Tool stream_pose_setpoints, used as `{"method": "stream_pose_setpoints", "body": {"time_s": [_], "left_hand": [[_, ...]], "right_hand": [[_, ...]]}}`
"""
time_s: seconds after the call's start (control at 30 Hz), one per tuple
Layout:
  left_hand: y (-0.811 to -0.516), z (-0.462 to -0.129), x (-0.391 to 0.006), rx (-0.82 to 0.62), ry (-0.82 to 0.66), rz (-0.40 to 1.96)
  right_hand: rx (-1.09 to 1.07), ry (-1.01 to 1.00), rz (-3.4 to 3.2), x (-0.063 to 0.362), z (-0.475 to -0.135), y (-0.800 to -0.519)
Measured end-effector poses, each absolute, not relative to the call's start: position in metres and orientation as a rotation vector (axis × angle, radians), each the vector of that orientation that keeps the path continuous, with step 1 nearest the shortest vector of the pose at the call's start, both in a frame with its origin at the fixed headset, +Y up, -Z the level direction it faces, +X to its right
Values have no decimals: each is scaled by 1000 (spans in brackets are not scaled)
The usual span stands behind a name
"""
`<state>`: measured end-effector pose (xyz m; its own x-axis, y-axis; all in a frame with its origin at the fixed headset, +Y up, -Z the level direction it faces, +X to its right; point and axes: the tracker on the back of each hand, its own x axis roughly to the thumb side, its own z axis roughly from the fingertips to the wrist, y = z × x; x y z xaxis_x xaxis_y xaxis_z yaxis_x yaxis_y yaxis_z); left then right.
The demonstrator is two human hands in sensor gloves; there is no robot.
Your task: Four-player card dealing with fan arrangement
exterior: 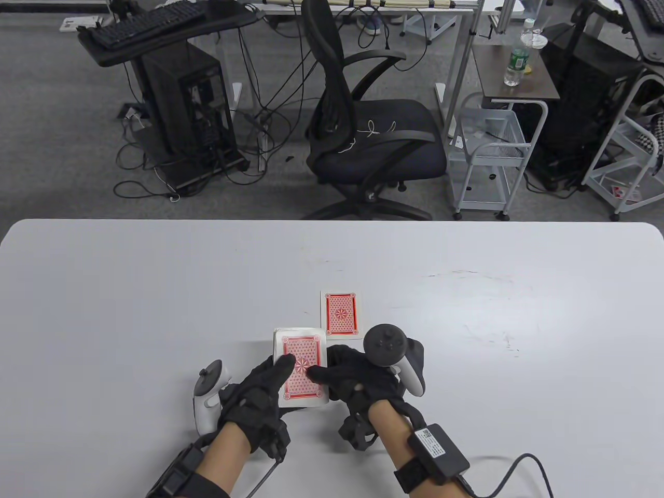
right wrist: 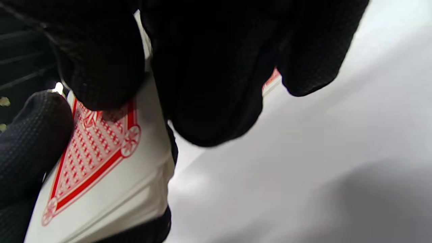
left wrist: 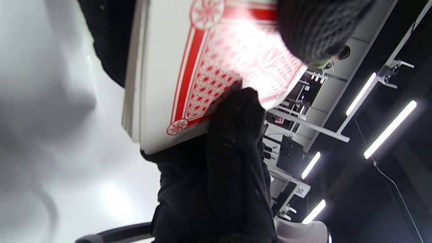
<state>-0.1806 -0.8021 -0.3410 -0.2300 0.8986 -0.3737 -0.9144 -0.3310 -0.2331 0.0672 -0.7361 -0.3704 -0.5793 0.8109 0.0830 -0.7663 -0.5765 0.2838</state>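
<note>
A broad white table with rounded corners and a smooth, matte top fills the lower part of the table view; beyond its far edge stands a black mesh-backed office chair on grey carpet. Near the table's front edge, the left hand, in a black knitted sensor glove, cradles a thick deck of cards from below, its thumb curled onto the top card's red, star-patterned back with a white border; the left wrist view shows the stacked white card edges as a squared block just above the tabletop. The right hand, in the same textured black glove, meets the deck from the right, its thumb lying on the top card and its fingers curled at the deck's right edge; the right wrist view shows the fingertips bent over the card's corner. A single face-down card, flat, rectangular and of the same red back, lies on the table just beyond the deck, apart from both hands.
</note>
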Motion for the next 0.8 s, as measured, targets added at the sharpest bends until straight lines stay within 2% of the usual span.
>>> {"method": "stream_pose_setpoints", "body": {"time_s": [0.2,0.33,0.6,0.73,0.8], "left_hand": [[-803,-340,-185,-504,84,1870],[-805,-339,-195,-470,127,1815],[-807,-342,-201,-465,140,1784],[-807,-343,-202,-459,139,1774],[-807,-343,-204,-457,143,1766]], "right_hand": [[234,330,1982,88,-376,-743],[174,318,2040,123,-387,-738],[-186,202,2545,192,-397,-743],[-384,150,2796,195,-401,-751],[-468,197,2932,192,-403,-755]]}}
